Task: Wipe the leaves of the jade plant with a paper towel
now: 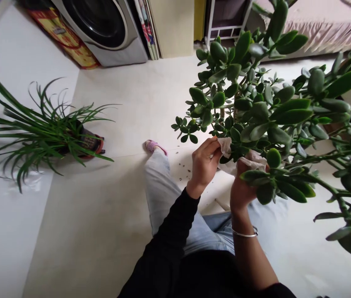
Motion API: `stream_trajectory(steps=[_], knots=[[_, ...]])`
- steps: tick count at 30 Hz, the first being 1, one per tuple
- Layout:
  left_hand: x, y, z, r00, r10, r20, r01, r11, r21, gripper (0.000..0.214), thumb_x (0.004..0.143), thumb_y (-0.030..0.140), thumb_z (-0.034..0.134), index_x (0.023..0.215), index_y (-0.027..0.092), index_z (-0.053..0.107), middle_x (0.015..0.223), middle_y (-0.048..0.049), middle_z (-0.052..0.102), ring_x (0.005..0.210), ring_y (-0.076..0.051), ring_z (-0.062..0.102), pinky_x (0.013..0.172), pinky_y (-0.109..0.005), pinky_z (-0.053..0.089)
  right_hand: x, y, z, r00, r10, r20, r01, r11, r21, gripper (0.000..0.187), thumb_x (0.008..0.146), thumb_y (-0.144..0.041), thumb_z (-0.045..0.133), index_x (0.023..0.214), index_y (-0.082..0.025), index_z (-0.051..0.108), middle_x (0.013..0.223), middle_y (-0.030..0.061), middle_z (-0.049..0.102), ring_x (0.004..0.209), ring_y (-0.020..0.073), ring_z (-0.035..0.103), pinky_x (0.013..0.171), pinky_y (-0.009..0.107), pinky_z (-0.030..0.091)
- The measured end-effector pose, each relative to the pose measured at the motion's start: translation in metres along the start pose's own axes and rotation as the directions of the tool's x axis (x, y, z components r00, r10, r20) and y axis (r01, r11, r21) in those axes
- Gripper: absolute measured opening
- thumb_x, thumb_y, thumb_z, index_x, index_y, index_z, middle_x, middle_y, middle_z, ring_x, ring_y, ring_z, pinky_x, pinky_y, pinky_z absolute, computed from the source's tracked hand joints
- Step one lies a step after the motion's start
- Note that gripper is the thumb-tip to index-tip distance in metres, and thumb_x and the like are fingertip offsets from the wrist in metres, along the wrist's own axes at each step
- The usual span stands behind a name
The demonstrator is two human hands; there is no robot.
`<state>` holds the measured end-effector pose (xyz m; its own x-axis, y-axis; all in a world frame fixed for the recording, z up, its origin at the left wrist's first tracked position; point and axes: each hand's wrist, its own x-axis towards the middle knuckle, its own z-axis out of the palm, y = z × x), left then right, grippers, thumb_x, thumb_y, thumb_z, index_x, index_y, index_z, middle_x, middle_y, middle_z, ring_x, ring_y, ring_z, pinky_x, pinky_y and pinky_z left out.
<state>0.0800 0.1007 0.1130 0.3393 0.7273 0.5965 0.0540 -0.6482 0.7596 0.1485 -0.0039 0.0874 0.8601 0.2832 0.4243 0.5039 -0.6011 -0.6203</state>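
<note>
A large jade plant (275, 111) with thick oval leaves fills the right side. My left hand (203, 163) is closed, its fingers pinching one end of a white cloth (227, 149) at the plant's lower leaves. My right hand (244, 186) is closed around the other part of the cloth, pressed against a leaf, and partly hidden by foliage. A silver bangle (245, 234) sits on my right wrist. Black sleeves cover my arms.
A grassy potted plant (42, 132) stands on the floor at left. A washing machine (104, 29) is at the back, a white rack (225, 20) beside it. My leg in light jeans (163, 186) stretches forward, with a pink slipper (153, 145). Small bits of debris (184, 171) lie on the floor.
</note>
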Motion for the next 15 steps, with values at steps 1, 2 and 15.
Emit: stream_trajectory(steps=[1, 2, 15], knots=[[-0.001, 0.0, 0.0, 1.0, -0.001, 0.004, 0.0, 1.0, 0.013, 0.016, 0.096, 0.006, 0.063, 0.093, 0.02, 0.071, 0.091, -0.0022, 0.074, 0.082, -0.013, 0.071, 0.076, -0.025, 0.059, 0.0, -0.002, 0.0, 1.0, -0.015, -0.015, 0.014, 0.999, -0.05, 0.049, 0.103, -0.05, 0.052, 0.143, -0.021, 0.056, 0.14, 0.0193, 0.066, 0.131, 0.0321, 0.064, 0.105, 0.059, 0.057], [-0.001, 0.0, 0.0, 1.0, 0.003, 0.005, -0.003, 1.0, 0.022, 0.017, 0.096, 0.006, 0.063, 0.093, 0.02, 0.071, 0.092, -0.0022, 0.074, 0.083, -0.013, 0.071, 0.077, -0.024, 0.059, 0.001, -0.005, 0.0, 0.999, -0.029, -0.021, 0.027, 0.996, -0.09, 0.049, 0.104, -0.05, 0.051, 0.142, -0.02, 0.057, 0.14, 0.0198, 0.066, 0.131, 0.0335, 0.064, 0.105, 0.061, 0.057], [-0.007, 0.003, 0.006, 0.995, 0.096, -0.027, -0.095, 0.995, 0.031, 0.018, 0.098, 0.007, 0.062, 0.102, 0.02, 0.074, 0.098, -0.0038, 0.076, 0.088, -0.013, 0.074, 0.085, -0.026, 0.061, 0.012, 0.008, -0.001, 0.946, -0.24, 0.22, 0.278, 0.947, -0.161, 0.041, 0.11, -0.03, 0.036, 0.125, -0.021, 0.073, 0.118, 0.0155, 0.074, 0.119, 0.0306, 0.068, 0.091, 0.054, 0.063]])
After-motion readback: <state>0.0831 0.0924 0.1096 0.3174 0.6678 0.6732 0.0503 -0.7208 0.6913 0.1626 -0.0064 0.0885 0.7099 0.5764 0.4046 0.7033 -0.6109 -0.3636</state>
